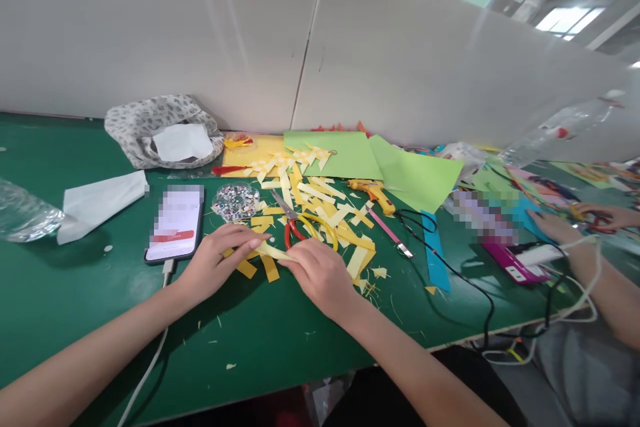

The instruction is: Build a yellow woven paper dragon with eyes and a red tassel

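Between my two hands a pale yellow paper strip (pixel 273 251) is stretched a little above the table. My left hand (pixel 223 255) pinches its left end, and my right hand (pixel 323 277) has its fingers closed on the right end. Just beyond the strip lie scissors (pixel 293 232) with red and yellow handles. Around them spreads a heap of cut yellow paper strips (pixel 320 193). A clear round container of small beads (pixel 236 202) sits behind my left hand. Farther back, a woven pale-yellow paper piece (pixel 290 160) with a red tassel rests on coloured sheets.
A phone (pixel 175 220) on a cable lies left of my hands. To the right are a yellow glue gun (pixel 373 193), a pink cutter (pixel 390 232), a blue strip (pixel 435 253) and green paper (pixel 420 170). A fabric bag (pixel 165 110) stands behind. Another person's hands (pixel 555 227) work at right.
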`<state>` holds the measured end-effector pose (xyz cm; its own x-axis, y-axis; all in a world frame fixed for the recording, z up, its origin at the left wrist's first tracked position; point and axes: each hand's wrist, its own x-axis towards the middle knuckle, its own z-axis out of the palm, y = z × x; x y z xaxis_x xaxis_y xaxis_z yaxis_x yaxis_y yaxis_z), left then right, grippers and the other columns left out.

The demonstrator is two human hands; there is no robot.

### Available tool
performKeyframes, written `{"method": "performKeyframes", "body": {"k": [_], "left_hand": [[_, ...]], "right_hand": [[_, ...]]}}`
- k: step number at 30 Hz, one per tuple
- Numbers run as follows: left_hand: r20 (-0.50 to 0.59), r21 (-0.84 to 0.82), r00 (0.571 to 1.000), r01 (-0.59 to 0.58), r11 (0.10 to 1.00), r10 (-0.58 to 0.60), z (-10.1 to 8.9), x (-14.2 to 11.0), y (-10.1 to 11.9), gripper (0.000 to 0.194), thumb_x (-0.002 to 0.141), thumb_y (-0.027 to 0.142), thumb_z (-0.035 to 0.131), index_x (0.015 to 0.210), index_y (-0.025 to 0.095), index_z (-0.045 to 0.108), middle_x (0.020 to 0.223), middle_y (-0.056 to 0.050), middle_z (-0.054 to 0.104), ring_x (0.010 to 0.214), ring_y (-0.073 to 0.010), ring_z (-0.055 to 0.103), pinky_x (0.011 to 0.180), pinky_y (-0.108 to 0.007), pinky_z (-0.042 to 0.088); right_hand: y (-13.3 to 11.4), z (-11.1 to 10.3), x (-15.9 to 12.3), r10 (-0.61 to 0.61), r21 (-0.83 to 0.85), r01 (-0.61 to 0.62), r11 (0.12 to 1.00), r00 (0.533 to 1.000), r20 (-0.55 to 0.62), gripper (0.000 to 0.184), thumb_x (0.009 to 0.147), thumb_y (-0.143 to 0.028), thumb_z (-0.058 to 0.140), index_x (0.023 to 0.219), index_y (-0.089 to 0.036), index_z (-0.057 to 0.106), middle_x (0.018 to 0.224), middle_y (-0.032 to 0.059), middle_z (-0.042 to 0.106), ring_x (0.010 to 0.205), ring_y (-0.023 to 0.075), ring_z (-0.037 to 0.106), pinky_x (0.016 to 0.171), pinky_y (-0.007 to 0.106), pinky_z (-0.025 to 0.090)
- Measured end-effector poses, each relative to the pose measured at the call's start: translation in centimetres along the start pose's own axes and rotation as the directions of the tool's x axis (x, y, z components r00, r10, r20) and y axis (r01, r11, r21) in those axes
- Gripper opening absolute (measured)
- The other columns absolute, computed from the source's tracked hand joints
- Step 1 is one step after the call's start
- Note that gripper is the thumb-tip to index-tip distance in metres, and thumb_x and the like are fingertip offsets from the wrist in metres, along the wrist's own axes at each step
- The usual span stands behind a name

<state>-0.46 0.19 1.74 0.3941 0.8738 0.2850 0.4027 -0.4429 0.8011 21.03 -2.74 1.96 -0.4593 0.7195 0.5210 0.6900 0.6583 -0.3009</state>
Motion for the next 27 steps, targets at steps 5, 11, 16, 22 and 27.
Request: {"method": "performKeyframes", "body": {"k": [5,11,16,22,27], "left_hand": [[-0.156,0.063,0.981,0.125,0.99,-0.114,-0.3,-0.1,0.1,0.051,0.095,0.045,0.016,0.122,0.026,0.053,0.101,-0.006,0.06,0.095,-0.0235,0.055,0.086,-0.041,0.044],[-0.157,0.207,0.968,0.227,0.952,-0.196,-0.6,-0.4,0.5,0.031,0.093,0.039,0.028,0.1,0.022,0.053,0.059,0.002,0.046,0.051,-0.0159,0.046,0.047,-0.027,0.035],[-0.142,0.186,0.98,0.161,0.969,-0.136,0.0,-0.2,0.3,0.023,0.09,0.034,0.041,0.108,0.02,0.045,0.075,0.0,0.055,0.048,-0.0106,0.048,0.044,-0.024,0.038],[-0.17,0.313,0.982,-0.023,0.949,0.079,0.1,0.3,-0.6,0.026,0.086,0.027,0.049,0.111,0.022,0.047,0.111,-0.01,0.054,0.091,-0.0207,0.061,0.071,-0.035,0.053],[-0.133,0.528,0.93,-0.226,0.818,0.343,-0.1,0.2,-0.3,0.033,0.084,0.023,0.055,0.117,0.024,0.05,0.122,-0.01,0.054,0.114,-0.0271,0.051,0.093,-0.045,0.043]], "right_hand": [[1.8,-1.1,0.0,0.286,0.086,-0.276,0.957,0.948,-0.141,0.017,0.09,-0.031,0.046,0.08,-0.02,0.055,0.067,0.0015,0.056,0.06,0.014,0.052,0.053,0.026,0.041],[0.7,-1.3,0.4,0.541,0.278,-0.53,0.801,0.84,0.043,0.032,0.088,-0.045,0.046,0.067,-0.023,0.034,0.048,-0.0086,0.027,0.04,0.0085,0.029,0.039,0.024,0.023],[-0.8,-1.4,0.4,0.49,0.283,-0.52,0.806,0.854,0.173,0.022,0.093,-0.039,0.034,0.082,-0.023,0.042,0.048,-0.0082,0.033,0.038,0.0093,0.032,0.039,0.023,0.023],[-0.2,-1.3,0.2,0.458,0.228,-0.461,0.858,0.886,0.07,0.024,0.093,-0.036,0.038,0.077,-0.022,0.049,0.056,-0.0035,0.048,0.049,0.0111,0.047,0.046,0.023,0.032],[-0.1,-1.2,0.3,0.35,0.166,-0.348,0.922,0.936,0.019,0.023,0.092,-0.033,0.042,0.078,-0.021,0.056,0.076,0.0028,0.059,0.073,0.0148,0.057,0.06,0.025,0.042]]}}
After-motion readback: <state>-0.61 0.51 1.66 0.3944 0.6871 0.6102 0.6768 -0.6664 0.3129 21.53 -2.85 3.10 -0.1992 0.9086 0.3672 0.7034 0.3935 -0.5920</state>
